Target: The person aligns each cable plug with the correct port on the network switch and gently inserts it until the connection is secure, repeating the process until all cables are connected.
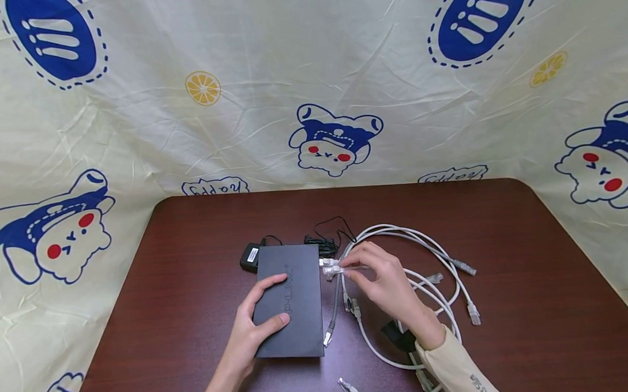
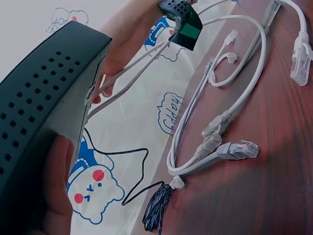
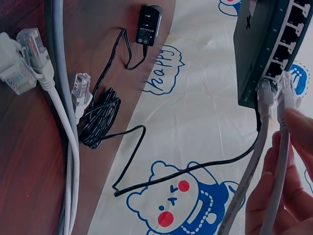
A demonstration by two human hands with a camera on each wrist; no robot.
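The right grip (image 1: 381,277) pinches a clear-tipped cable plug (image 3: 285,94) between thumb and fingertips, at the port side of the dark switch box (image 1: 291,300); whether that plug is seated I cannot tell. Just beside it, a second plug (image 3: 265,96) sits in a port. The left grip (image 1: 247,327) holds the box round its left edge, thumb and one finger laid on the top face. The box lies near the middle of the counter (image 1: 535,286), its near edge well back from the person.

Curving cables crowd the space right of the box; beyond them a wide stretch of counter reaches the right edge, and another runs from the left grip to the left edge.

The box is flat and rectangular, with lettering on top and small square holes along one side. The white and grey cables (image 2: 265,44) are smooth and round, ending in clear plugs. A thin black cord (image 3: 103,122) is bundled near a blocky black adapter (image 1: 250,257).

The counter is reddish brown with rounded far corners; behind it hangs a creased, pale printed cloth (image 1: 262,42).
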